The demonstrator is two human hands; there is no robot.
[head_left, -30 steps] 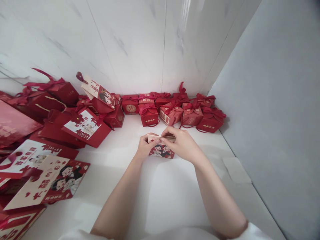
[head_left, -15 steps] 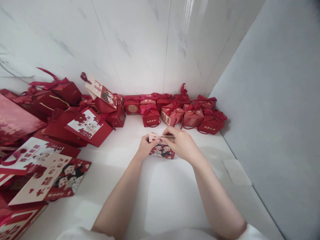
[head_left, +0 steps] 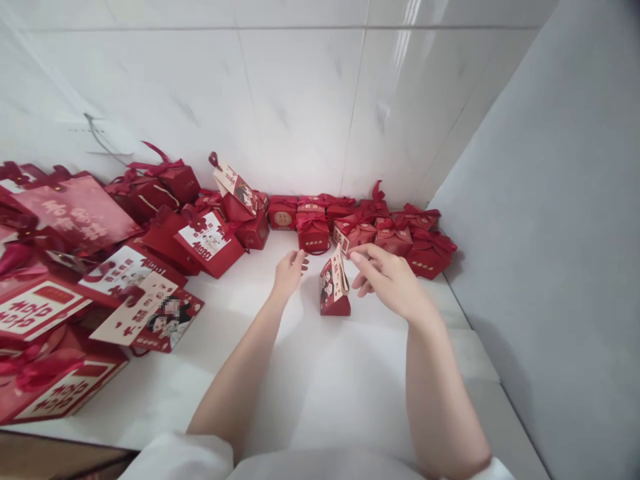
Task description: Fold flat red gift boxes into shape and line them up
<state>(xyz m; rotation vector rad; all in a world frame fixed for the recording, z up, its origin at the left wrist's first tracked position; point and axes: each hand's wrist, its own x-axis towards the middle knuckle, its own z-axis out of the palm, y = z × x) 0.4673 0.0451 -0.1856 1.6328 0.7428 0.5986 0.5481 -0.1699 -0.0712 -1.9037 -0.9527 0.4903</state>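
Observation:
A small red gift box (head_left: 334,289) with a cartoon couple printed on it stands upright on the white tabletop (head_left: 320,393), its pale top flaps folded to a peak. My left hand (head_left: 289,272) hovers just left of it, fingers loosely apart, touching nothing. My right hand (head_left: 387,279) is just right of the box with fingers spread, its fingertips close to the top flap and holding nothing.
A row of small red ribbon-tied boxes (head_left: 380,230) lines the tiled back wall (head_left: 280,100). Larger red gift bags and boxes (head_left: 150,267) are piled at the left. A grey wall (head_left: 550,233) closes off the right side.
Both hands have let go of the small box and drawn apart. The box, earlier lying between the fingers, now stands upright and turned. The camera view has shifted, showing more of the left pile.

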